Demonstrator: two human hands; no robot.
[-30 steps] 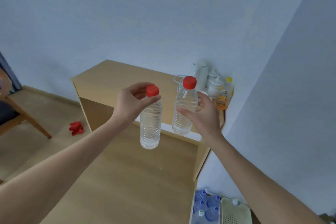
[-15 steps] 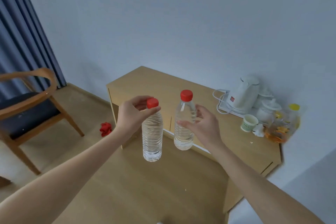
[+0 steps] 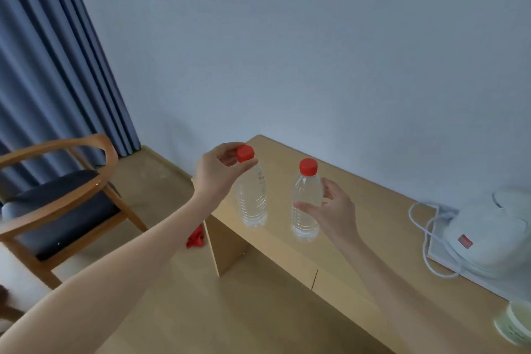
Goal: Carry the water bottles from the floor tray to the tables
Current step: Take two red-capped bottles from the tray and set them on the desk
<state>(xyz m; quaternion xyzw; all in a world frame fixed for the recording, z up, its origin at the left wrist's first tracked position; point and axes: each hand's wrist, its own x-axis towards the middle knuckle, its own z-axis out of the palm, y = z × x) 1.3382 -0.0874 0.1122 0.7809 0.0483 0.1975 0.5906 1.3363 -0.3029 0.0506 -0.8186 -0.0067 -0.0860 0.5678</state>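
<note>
While each grip grasps one, two water bottles (image 3: 251,198) (image 3: 306,204) hang above one table (image 3: 359,238).

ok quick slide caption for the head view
Left hand and right hand each hold a red-capped water bottle over the wooden table.

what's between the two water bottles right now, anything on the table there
Nothing: in the head view only bare tabletop shows between the left bottle, held by the left hand, and the right bottle, held by the right hand.
</note>
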